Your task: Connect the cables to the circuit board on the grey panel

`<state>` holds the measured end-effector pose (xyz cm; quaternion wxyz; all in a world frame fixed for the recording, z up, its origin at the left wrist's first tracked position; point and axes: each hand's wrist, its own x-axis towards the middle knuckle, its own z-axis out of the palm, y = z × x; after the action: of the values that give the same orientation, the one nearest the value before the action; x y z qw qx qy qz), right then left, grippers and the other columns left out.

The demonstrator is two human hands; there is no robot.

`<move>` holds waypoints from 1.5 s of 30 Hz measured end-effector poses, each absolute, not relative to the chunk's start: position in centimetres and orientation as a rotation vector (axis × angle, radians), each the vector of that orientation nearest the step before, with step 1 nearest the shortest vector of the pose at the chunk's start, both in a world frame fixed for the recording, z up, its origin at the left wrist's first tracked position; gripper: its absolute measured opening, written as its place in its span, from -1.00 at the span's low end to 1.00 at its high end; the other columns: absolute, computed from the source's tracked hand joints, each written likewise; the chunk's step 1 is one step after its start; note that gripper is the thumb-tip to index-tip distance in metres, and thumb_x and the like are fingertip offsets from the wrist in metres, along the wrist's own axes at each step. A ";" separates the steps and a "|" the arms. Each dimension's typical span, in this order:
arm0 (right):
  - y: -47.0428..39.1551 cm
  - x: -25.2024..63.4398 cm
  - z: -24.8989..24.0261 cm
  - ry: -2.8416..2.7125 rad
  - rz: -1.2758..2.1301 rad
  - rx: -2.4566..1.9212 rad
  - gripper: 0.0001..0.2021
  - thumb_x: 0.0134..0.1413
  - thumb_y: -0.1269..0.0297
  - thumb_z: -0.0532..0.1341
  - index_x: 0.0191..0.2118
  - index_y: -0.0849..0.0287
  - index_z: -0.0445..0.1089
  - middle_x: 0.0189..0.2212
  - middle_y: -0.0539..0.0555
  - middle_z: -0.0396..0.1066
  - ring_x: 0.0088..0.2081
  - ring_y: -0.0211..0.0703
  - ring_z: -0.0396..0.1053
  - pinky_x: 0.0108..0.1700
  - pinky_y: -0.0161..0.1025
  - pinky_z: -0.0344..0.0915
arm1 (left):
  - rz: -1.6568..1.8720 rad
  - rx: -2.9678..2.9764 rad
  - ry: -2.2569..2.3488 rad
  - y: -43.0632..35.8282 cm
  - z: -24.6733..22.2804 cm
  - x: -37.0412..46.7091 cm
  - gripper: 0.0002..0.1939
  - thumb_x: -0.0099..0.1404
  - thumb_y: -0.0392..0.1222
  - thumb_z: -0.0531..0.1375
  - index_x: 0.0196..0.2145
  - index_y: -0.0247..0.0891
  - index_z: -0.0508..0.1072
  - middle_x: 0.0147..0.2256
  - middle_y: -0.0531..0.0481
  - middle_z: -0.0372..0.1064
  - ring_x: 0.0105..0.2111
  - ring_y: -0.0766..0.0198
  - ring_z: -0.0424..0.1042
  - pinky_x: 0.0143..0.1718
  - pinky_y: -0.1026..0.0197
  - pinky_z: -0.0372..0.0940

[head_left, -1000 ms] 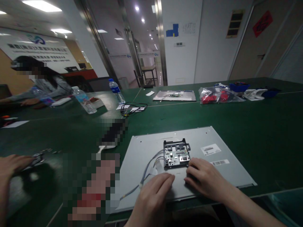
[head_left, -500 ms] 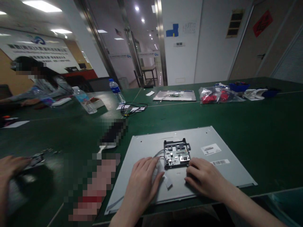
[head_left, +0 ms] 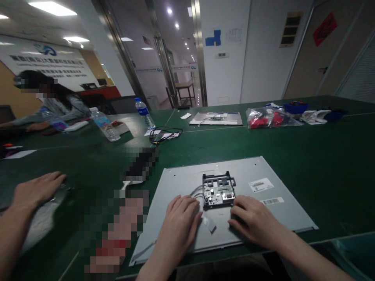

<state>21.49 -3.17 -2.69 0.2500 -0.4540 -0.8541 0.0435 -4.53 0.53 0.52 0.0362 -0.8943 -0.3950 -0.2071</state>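
Note:
A silvery flat display panel (head_left: 240, 168) lies back side up in front of me. On its middle sits a green circuit board (head_left: 216, 194) in a black frame (head_left: 218, 176), with grey cables (head_left: 197, 190) leaving its left side. My left hand (head_left: 182, 220) rests on the panel just left of the board, fingertips by the cables, thumb apart from the fingers. Below the board, a whitish strip of tape or film (head_left: 209, 224) sticks up near that thumb. My right hand (head_left: 249, 216) has its fingers curled against the frame's lower right corner; their tips are partly hidden.
Another person's hand (head_left: 38, 191) is at the left above a clear plastic bag (head_left: 41, 226). A phone (head_left: 140, 164) lies left of the panel. Farther back are bottles (head_left: 143, 113), a black cable (head_left: 165, 134), a second panel (head_left: 199, 118) and bagged red items (head_left: 265, 119).
My left hand has shifted slightly, its fingers drawn a little closer together, and more of the cables shows. The other person's hand has moved up and to the right. My right hand stays put.

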 end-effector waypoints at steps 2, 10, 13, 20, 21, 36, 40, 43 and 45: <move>-3.2 21.4 -2.6 -2.323 0.104 -1.234 -0.94 0.23 0.28 0.17 -0.26 0.14 0.34 -0.23 0.09 0.38 -0.22 -0.07 0.33 -0.23 -0.15 0.21 | -0.664 -2.742 -1.181 0.4 0.8 -4.4 -0.77 0.37 -0.34 0.06 -0.06 -0.24 0.42 -0.13 -0.10 0.46 -0.06 0.07 0.43 0.07 -0.20 0.27; -3.3 21.6 -2.6 -2.226 0.061 -1.178 -0.95 0.22 0.30 0.20 -0.23 0.14 0.36 -0.22 0.12 0.40 -0.23 -0.05 0.33 -0.22 -0.10 0.26 | -0.818 -2.770 -0.973 -1.7 3.0 -3.4 -0.77 0.40 -0.37 0.07 -0.02 -0.27 0.40 -0.10 -0.10 0.45 -0.06 0.12 0.41 0.07 -0.10 0.29; -3.6 21.6 -1.8 -2.184 0.126 -1.067 -0.90 0.22 0.31 0.21 -0.16 0.13 0.37 -0.06 0.15 0.39 -0.07 0.00 0.33 -0.06 -0.03 0.30 | -0.872 -2.783 -0.899 -2.4 3.3 -2.9 -0.73 0.39 -0.39 0.08 0.02 -0.29 0.39 -0.07 -0.12 0.44 -0.02 0.13 0.39 0.10 -0.06 0.27; -3.9 20.1 0.3 -2.266 0.296 -0.921 -0.69 0.20 0.32 0.22 0.07 0.11 0.33 0.12 0.16 0.32 0.13 0.00 0.26 0.14 0.00 0.25 | -0.885 -2.820 -0.806 -3.1 2.9 -2.5 -0.61 0.38 -0.42 0.07 0.14 -0.31 0.31 0.05 -0.15 0.40 0.10 0.14 0.33 0.22 -0.04 0.18; -3.8 19.8 0.3 -2.266 0.298 -0.919 -0.66 0.20 0.34 0.22 0.08 0.13 0.32 0.08 0.16 0.36 0.11 -0.01 0.27 0.15 -0.01 0.25 | -0.877 -2.825 -0.798 -3.0 2.8 -2.5 -0.60 0.38 -0.43 0.06 0.16 -0.31 0.30 0.06 -0.15 0.40 0.11 0.14 0.33 0.23 -0.04 0.18; -3.3 19.0 -1.9 -2.152 0.152 -0.995 -0.75 0.19 0.42 0.17 -0.01 0.16 0.35 -0.08 0.16 0.46 0.01 0.01 0.35 0.07 0.03 0.32 | -1.000 -2.888 -0.763 -2.6 1.5 -2.2 -0.72 0.38 -0.43 0.04 -0.01 -0.26 0.40 -0.13 -0.08 0.50 -0.09 0.19 0.46 0.09 0.02 0.31; -3.2 18.9 -2.3 -2.152 0.107 -1.016 -0.77 0.22 0.42 0.15 -0.01 0.17 0.35 -0.06 0.16 0.46 0.02 0.01 0.34 0.09 0.05 0.30 | -0.929 -2.944 -0.804 -2.5 1.1 -1.7 -0.83 0.39 -0.37 0.08 -0.13 -0.28 0.43 -0.21 -0.06 0.50 -0.19 0.17 0.46 -0.08 0.06 0.38; -3.2 18.8 -2.3 -2.146 0.093 -1.035 -0.79 0.23 0.42 0.15 -0.03 0.17 0.36 -0.07 0.16 0.46 0.02 0.01 0.35 0.09 0.05 0.30 | -0.843 -2.979 -0.853 -2.6 1.1 -1.7 -0.81 0.38 -0.33 0.09 -0.09 -0.27 0.42 -0.15 -0.08 0.49 -0.13 0.12 0.45 -0.06 0.02 0.39; -3.2 18.8 -2.2 -2.143 0.093 -1.050 -0.79 0.23 0.42 0.15 -0.04 0.16 0.37 -0.08 0.16 0.47 0.01 0.01 0.35 0.07 0.05 0.31 | -0.769 -3.011 -0.886 -2.6 1.1 -1.8 -0.77 0.36 -0.29 0.12 -0.04 -0.26 0.41 -0.08 -0.10 0.47 -0.06 0.08 0.44 -0.01 -0.03 0.38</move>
<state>18.80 -3.23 -2.25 0.3679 -0.4089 -0.8343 0.0362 -1.76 -2.59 1.08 -0.0450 -0.9308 -0.2738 -0.2378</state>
